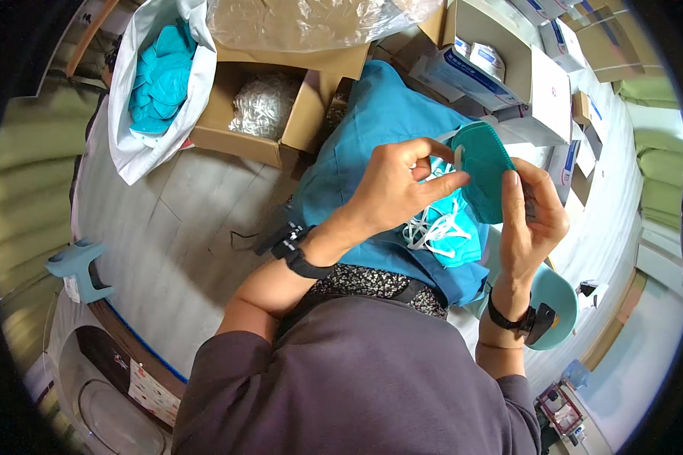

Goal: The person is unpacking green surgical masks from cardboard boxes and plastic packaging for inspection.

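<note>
A teal face mask (484,171) with a crimped edge is held up over my lap, between my two hands. My left hand (395,182) pinches at its left side, thumb and forefinger close to a small white piece, perhaps a strap. On the mask's right edge, my right hand (535,216) grips with the thumb in front and the fingers behind. Below them, several more teal masks (463,250) with white straps lie in a pile on the blue cloth (372,129) over my lap.
A white sack (120,140) of teal masks stands at the far left. Beside it, a cardboard box (239,148) contains white pieces. More open cartons (546,98) crowd the far right. A pale teal basin (561,299) is by my right forearm, and a teal stool-like object (87,262) stands left.
</note>
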The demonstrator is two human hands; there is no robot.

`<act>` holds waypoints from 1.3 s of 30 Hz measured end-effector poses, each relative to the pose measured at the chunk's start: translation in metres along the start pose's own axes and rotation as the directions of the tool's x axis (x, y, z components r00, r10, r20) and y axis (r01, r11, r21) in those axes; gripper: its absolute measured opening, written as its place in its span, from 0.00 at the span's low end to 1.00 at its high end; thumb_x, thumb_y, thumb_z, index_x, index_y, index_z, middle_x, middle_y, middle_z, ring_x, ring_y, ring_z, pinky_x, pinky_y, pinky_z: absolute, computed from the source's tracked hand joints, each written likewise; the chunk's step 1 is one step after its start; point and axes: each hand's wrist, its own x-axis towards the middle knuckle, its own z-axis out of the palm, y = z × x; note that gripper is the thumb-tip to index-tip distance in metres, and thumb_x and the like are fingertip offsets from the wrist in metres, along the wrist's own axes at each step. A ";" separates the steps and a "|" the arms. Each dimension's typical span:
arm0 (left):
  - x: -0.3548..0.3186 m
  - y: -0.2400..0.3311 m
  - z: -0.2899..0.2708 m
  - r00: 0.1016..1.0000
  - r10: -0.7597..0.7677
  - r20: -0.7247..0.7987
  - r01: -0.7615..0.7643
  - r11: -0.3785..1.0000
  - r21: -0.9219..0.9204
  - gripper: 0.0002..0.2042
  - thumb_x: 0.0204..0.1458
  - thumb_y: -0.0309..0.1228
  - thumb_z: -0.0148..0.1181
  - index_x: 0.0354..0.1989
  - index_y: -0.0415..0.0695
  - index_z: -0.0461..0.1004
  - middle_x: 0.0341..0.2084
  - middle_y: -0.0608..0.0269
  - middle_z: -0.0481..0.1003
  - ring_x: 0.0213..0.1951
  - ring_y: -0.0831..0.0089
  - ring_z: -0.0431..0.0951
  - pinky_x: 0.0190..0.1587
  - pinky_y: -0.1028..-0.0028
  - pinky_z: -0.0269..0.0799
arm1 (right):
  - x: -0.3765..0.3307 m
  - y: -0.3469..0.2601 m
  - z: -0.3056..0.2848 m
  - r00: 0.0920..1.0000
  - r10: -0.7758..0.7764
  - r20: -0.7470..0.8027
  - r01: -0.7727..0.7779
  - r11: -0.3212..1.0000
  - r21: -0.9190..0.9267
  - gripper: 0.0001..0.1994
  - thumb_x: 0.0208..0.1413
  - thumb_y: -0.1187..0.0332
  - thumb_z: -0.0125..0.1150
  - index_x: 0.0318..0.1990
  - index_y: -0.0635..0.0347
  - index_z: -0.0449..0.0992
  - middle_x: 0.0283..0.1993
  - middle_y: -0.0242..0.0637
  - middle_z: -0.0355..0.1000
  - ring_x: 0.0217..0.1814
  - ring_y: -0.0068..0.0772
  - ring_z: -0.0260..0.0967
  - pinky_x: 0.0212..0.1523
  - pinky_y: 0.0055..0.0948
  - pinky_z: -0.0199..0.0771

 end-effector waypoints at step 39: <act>0.008 0.032 -0.054 0.927 0.330 0.177 0.022 0.425 -0.905 0.22 0.55 0.52 0.61 0.28 0.42 0.78 0.16 0.70 0.63 0.20 0.79 0.54 0.25 0.74 0.50 | 0.017 0.114 -0.029 0.845 0.472 0.251 -0.534 0.768 0.354 0.09 0.65 0.68 0.56 0.40 0.65 0.77 0.31 0.20 0.69 0.31 0.10 0.61 0.31 0.14 0.59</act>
